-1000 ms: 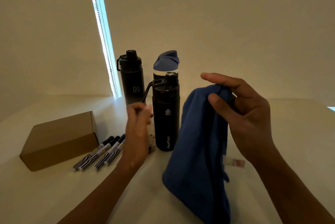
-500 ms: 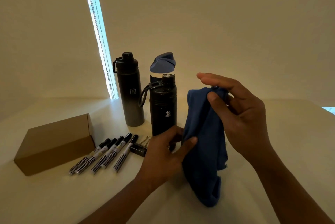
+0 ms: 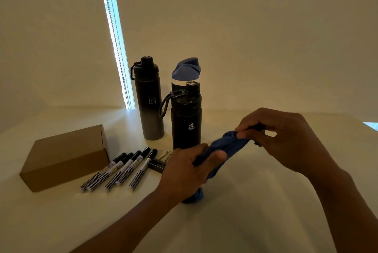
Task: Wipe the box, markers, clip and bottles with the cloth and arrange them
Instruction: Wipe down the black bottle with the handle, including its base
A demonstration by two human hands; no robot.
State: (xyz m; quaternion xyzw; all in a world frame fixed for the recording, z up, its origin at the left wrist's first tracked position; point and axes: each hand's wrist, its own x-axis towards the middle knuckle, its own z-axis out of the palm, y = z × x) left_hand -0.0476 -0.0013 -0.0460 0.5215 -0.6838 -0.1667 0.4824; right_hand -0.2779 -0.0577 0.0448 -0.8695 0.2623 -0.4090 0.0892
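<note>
A blue cloth [image 3: 229,146] is stretched between both hands above the table. My left hand [image 3: 188,169] grips its lower end and my right hand [image 3: 286,138] pinches its upper end. Behind them stand three bottles: a black one [image 3: 186,121] nearest, a black-to-grey one [image 3: 150,99] to its left, and a clear one with a blue lid [image 3: 187,68] mostly hidden at the back. Several markers [image 3: 122,169] lie side by side left of my left hand. A black binder clip [image 3: 158,165] lies between the markers and my left hand. A brown cardboard box [image 3: 65,156] sits at the far left.
Everything rests on a white table [image 3: 245,201] against a pale wall. A bright window slit with a bead chain [image 3: 116,38] runs down behind the bottles.
The cloth hung from my raised right hand; now both hands hold it low, bunched and stretched between them. My left hand moved from near the bottle onto the cloth's lower end.
</note>
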